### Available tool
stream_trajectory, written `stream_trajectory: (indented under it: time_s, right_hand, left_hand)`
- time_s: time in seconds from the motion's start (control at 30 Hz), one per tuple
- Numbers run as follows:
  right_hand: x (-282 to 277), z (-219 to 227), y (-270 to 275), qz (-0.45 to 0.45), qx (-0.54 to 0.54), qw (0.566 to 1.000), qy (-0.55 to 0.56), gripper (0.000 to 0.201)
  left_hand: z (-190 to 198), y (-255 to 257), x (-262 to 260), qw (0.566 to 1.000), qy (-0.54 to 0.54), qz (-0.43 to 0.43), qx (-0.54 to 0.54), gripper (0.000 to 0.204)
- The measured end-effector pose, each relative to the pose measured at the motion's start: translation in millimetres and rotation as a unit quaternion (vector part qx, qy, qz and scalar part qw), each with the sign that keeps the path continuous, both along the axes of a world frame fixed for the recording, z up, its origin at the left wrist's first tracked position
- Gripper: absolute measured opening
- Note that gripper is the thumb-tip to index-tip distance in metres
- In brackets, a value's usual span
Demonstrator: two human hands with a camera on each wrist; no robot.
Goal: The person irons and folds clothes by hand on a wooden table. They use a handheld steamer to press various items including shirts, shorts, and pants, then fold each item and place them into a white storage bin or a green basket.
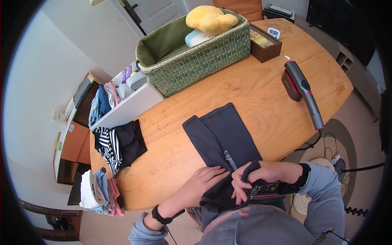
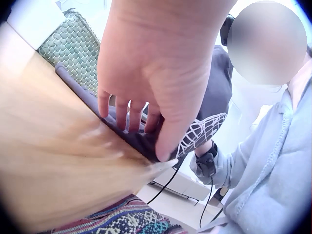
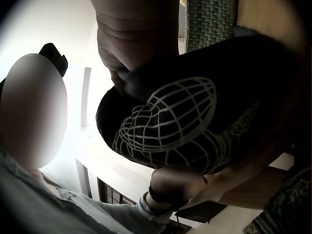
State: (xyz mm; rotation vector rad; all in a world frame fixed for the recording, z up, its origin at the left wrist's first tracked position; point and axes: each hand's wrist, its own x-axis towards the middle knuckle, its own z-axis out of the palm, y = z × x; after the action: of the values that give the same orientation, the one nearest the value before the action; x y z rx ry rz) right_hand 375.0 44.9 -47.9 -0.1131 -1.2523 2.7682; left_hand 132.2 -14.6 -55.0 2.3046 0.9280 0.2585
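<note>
A dark garment (image 1: 228,130) with a white net-like print lies folded lengthwise on the table, its near end lifted over the table's front edge. The left hand (image 1: 204,181) rests on its near left part; in the left wrist view the left hand (image 2: 151,73) has its fingers spread down on the cloth, thumb at the edge. The right hand (image 1: 255,175) grips a bunched, raised part of the cloth. In the right wrist view the right hand (image 3: 139,53) holds the cloth's edge, and the white print (image 3: 180,117) faces that camera.
Behind stands a green woven basket (image 1: 200,61) with a yellow plush, beside a brown box (image 1: 265,51). A handheld steamer (image 1: 304,90) lies right. At left are a white bin (image 1: 130,106), a striped garment (image 1: 108,147), black cloth (image 1: 130,143) and a folded stack (image 1: 96,192).
</note>
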Motion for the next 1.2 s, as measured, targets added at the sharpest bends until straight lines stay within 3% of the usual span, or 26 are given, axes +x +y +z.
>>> stream_trajectory:
  time_s: [0.17,0.2,0.23,0.27,0.3,0.37,0.4,0.43,0.5,0.6,0.73,0.8,0.83,0.9,0.93,1.07,1.13,1.2]
  right_hand:
    - [1,-2,3,-0.065,-0.041,0.997,0.011,0.011]
    - [0,-1,4,-0.065,-0.041,0.997,0.011,0.011]
    - [-1,0,4,-0.086,-0.052,0.995,0.006,0.01]
    - [-2,0,5,-0.108,-0.062,0.992,0.0,0.01]
    - [-3,1,8,-0.108,-0.062,0.992,0.001,0.01]
    - [-4,1,14,-0.178,-0.054,0.982,0.003,0.008]
    - [-4,-4,17,-0.197,-0.056,0.979,0.012,0.007]
    - [-5,-6,19,-0.197,-0.056,0.979,0.012,0.007]
    - [-8,-8,22,-0.314,-0.002,0.945,-0.092,0.007]
    - [-9,-33,30,-0.344,-0.042,0.928,-0.137,0.008]
    - [-12,-48,29,-0.376,-0.035,0.901,-0.215,0.018]
    - [-14,-58,31,-0.381,-0.045,0.894,-0.23,0.021]
    - [-15,-61,32,-0.388,-0.055,0.887,-0.244,0.023]
    - [-15,-54,34,-0.381,-0.062,0.887,-0.253,0.025]
    - [-14,-51,35,-0.374,-0.07,0.887,-0.261,0.027]
    - [-14,-60,37,-0.36,-0.048,0.898,-0.25,0.027]
    - [-15,-59,35,-0.362,-0.029,0.902,-0.232,0.029]
    - [-17,-53,33,-0.367,-0.031,0.9,-0.233,0.03]
  left_hand:
    - [1,-19,13,0.995,-0.087,0.044,-0.008,0.078]
    - [-9,-30,17,0.967,-0.19,0.121,-0.115,0.073]
    - [-15,-39,21,0.912,-0.288,0.195,-0.219,0.069]
    - [-18,-43,25,0.889,-0.333,0.219,-0.227,0.054]
    - [-19,-48,24,0.889,-0.333,0.219,-0.227,0.054]
    - [-21,-54,24,0.839,-0.366,0.289,-0.282,0.04]
    - [-22,-53,26,0.861,-0.354,0.306,-0.201,0.03]
    - [-21,-51,25,0.861,-0.354,0.306,-0.201,0.03]
    - [-17,-47,20,0.919,-0.212,0.323,-0.082,0.025]
    - [-19,-41,16,0.935,-0.144,0.323,-0.019,0.028]
    - [-26,-44,9,0.929,-0.085,0.357,-0.043,0.032]
    - [-33,-44,0,0.894,0.003,0.411,-0.179,0.037]
    - [-37,-42,-1,0.893,0.003,0.412,-0.179,0.037]
    - [-38,-35,2,0.8,-0.255,0.466,-0.28,0.04]
    - [-32,-33,3,0.785,-0.331,0.422,-0.311,0.05]
    - [-22,-40,5,0.792,-0.339,0.398,-0.317,0.058]
    - [-25,-45,3,0.827,-0.338,0.349,-0.284,0.062]
    - [-28,-48,2,0.835,-0.331,0.352,-0.265,0.058]
